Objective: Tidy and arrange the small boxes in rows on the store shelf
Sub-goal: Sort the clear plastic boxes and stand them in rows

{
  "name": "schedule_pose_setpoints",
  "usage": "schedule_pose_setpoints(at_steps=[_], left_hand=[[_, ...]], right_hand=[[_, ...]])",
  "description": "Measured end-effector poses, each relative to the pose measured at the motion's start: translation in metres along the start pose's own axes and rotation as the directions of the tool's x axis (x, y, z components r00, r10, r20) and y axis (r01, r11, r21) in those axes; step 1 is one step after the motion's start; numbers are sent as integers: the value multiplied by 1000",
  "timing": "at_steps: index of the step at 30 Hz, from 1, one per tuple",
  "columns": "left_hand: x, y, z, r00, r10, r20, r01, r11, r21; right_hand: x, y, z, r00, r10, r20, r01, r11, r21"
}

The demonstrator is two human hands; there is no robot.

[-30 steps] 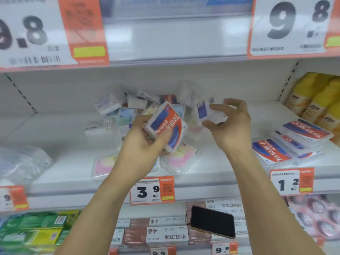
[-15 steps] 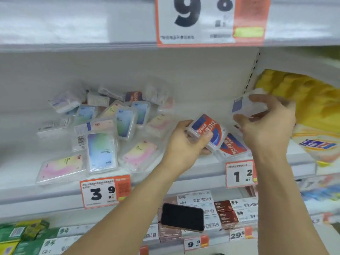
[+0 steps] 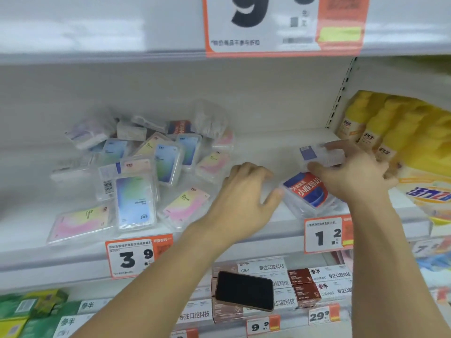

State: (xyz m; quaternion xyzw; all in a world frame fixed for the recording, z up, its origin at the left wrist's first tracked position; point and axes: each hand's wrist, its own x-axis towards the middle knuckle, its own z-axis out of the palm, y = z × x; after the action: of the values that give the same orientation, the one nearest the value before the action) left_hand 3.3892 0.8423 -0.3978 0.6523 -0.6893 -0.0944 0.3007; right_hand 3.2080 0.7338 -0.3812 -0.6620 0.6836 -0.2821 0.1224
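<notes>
My left hand (image 3: 246,191) has let go of the red-and-blue box (image 3: 308,192), now stacked beside it and starting a row; my right hand (image 3: 351,172) grips a clear box (image 3: 319,154).

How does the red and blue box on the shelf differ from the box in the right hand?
The red and blue box lies on the shelf, ungripped; the purple-labelled box is pinched by the right hand. One label is red and blue, the other purple. Both are small clear plastic boxes.
</notes>
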Motion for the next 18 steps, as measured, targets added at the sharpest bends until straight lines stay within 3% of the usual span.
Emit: schedule_pose_setpoints(at_steps=[4, 8, 10, 12, 14, 16, 18], left_hand=[[-29, -26, -50, 989, -16, -145, 29, 996, 89], [-53, -52, -94, 977, 38, -209, -16, 994, 109], [-66, -67, -111, 965, 38, -260, -4, 992, 130], [-80, -86, -125, 954, 12, -299, 39, 986, 164], [-91, -106, -135, 952, -46, -301, 107, 976, 188], [-101, -123, -141, 955, -139, -263, 190, 965, 181], [-111, -137, -143, 961, -230, -155, 256, 950, 180]], right_hand=[[4, 5, 6, 990, 16, 138, -5, 997, -75], [1, -7, 6, 986, 66, 155, -60, 997, -46], [-6, -20, 11, 993, 76, 87, -70, 995, -74], [-14, -36, 20, 997, 21, -81, -30, 993, -112], [-32, -60, 30, 973, -133, -187, 120, 990, -76], [-57, -96, 35, 932, -307, -190, 321, 946, 43], [-82, -129, 35, 909, -415, -37, 411, 880, 238]])
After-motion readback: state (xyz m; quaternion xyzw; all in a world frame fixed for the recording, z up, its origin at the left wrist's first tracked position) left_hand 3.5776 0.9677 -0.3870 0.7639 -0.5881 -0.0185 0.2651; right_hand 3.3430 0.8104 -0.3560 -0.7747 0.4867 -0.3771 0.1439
